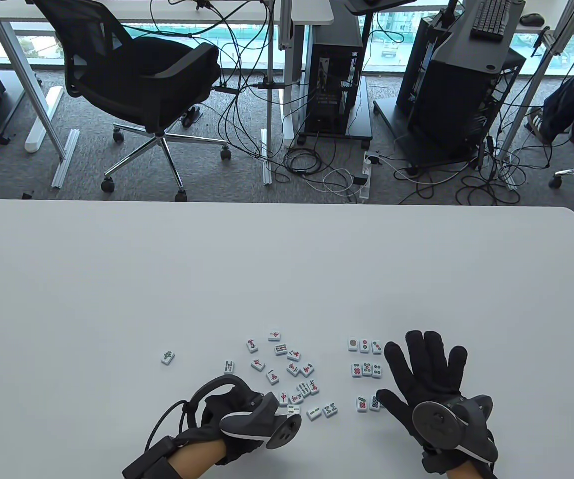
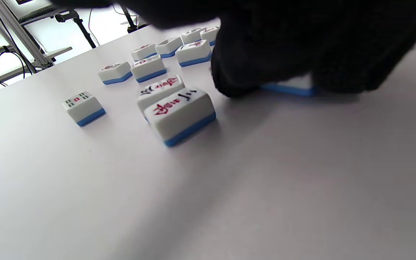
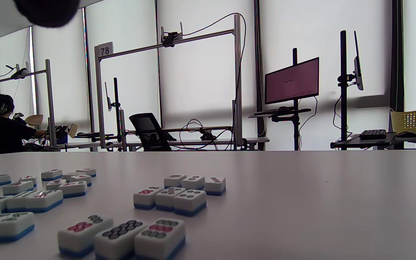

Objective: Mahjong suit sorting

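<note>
We note our left hand (image 2: 302, 47) curled, pinching a white, blue-backed mahjong tile (image 2: 291, 86) on the grey table (image 1: 117, 279) beside the loose pile (image 1: 292, 369). Our right hand (image 1: 427, 379) lies flat, released, beside three dot-suit rows (image 1: 367, 369).

The table view looks steeply down from above the near edge of the bench (image 1: 117, 279), facing the far side; it takes in the whole bench top and the office floor beyond.

The left wrist view sits very low and close over the bench, tilted, with the left hand (image 2: 320, 43) filling its upper part; focus is soft, so its exact heading is uncertain.

The right wrist view lies almost at bench level, facing level across the surface toward distant windows.

All three views share the mahjong tiles (image 1: 292, 369) at the near centre.
</note>
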`<state>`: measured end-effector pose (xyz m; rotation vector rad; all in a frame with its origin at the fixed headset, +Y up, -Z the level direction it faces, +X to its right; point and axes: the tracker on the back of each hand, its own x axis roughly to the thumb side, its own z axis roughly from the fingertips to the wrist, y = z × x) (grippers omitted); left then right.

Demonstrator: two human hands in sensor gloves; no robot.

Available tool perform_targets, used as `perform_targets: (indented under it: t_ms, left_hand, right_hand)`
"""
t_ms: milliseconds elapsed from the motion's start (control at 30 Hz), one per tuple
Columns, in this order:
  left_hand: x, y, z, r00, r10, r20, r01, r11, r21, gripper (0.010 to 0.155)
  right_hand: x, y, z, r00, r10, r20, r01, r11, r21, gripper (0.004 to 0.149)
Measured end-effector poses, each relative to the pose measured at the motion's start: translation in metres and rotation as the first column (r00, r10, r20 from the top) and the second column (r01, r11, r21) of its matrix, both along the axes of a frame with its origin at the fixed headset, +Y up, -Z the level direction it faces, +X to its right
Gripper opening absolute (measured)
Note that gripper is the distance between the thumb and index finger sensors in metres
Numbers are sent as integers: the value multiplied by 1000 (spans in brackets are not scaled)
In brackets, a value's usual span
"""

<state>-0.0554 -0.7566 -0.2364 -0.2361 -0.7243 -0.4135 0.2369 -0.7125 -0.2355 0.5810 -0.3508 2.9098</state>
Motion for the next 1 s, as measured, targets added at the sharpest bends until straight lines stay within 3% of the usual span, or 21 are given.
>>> perform_targets:
  t_ms: [200,333,400,667,1000]
  left_hand:
    - [-25,50,-7,997,80,-13,-77,985,152,58]
    - [-69,80,-18,986,104,-132,-71,970,233,58]
    - [-86,84,-21,978,106,-182,-60,968,242,58]
    - [-157,58,-32,911,114,-396,-32,977,209,58]
    - [-169,18,-39,893,71,-445,-11,991,137,58]
  right_hand:
    - [0,0,0,1000,1,7,-1,1000,-5,78]
    - [0,-1,-1,1000,5,5,-5,1000,-6,78]
    - [0,-1,-1,1000,8,6,-8,1000,-6,78]
    - [-1,-2,-1,1000,16,9,-16,1000,-11,78]
    - [-2,-3,-1,999,30,10,-30,999,-25,78]
